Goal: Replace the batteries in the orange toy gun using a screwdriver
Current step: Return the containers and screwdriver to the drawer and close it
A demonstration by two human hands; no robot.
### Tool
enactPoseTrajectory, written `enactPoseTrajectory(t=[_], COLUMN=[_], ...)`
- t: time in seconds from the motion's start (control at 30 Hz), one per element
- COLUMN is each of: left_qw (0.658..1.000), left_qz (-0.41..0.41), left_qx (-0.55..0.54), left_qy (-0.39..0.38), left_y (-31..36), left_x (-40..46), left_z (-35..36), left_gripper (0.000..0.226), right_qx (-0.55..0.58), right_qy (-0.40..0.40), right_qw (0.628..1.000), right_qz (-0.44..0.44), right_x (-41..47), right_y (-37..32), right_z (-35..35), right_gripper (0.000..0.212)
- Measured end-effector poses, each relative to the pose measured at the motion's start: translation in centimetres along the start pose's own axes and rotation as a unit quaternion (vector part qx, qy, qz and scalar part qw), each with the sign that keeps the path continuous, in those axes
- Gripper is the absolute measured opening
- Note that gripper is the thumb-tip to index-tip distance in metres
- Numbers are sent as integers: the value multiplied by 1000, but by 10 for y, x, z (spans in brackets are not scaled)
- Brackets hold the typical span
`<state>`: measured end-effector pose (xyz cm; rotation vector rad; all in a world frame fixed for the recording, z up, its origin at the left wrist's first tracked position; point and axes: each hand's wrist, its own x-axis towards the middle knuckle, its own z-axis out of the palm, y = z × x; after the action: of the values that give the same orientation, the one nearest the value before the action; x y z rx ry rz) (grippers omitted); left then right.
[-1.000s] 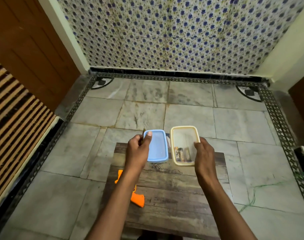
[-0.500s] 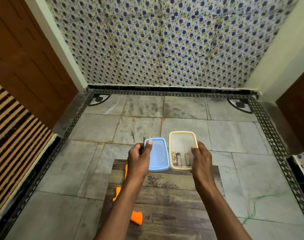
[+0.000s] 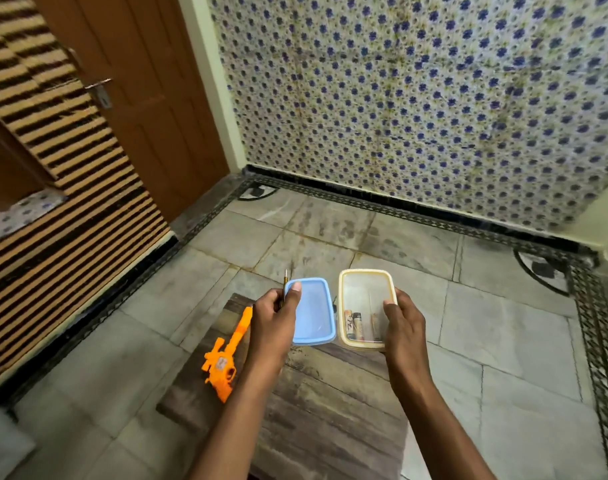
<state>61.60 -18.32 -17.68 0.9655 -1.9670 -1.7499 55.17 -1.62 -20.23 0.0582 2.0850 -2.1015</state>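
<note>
My left hand [image 3: 274,318] grips the blue lid [image 3: 313,315] by its left edge, thumb on top, together with a thin screwdriver [image 3: 284,284] whose tip sticks up past the fingers. My right hand [image 3: 404,322] holds the cream plastic box [image 3: 364,282] by its right rim. Several batteries [image 3: 356,325] lie inside the box at its near end. Lid and box are side by side above the far edge of the low wooden table [image 3: 313,403]. The orange toy gun [image 3: 226,355] lies on the table's left edge, barrel pointing away from me.
The table stands on a marble tile floor [image 3: 503,323]. A blue-flowered tiled wall [image 3: 416,98] rises ahead. A brown door [image 3: 139,81] and a striped mat [image 3: 53,168] are on the left.
The view has swung left and upward, so the door and striped mat fill more of the left side. Both hands keep their grip on lid and box; more of the toy gun shows.
</note>
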Motion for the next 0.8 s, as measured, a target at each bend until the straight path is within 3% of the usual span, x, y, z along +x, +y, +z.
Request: enactPoseTrajectory(t=[0.3, 0.67, 0.8], left_qw=[999, 1000, 1000], left_qz=[1, -13, -16], left_qx=[-3, -9, -8], left_qy=[48, 9, 18], left_y=[-6, -17, -14], left_x=[-72, -71, -67], left_z=[26, 53, 76], left_gripper=[41, 38, 37], right_qx=[3, -13, -4], right_qy=[-77, -20, -34], right_qw=[997, 1000, 999], right_qz=[-13, -11, -11], right_x=[-17, -17, -7], right_y=[-7, -19, -23], right_z=[-55, -84, -101], right_gripper=[33, 29, 29])
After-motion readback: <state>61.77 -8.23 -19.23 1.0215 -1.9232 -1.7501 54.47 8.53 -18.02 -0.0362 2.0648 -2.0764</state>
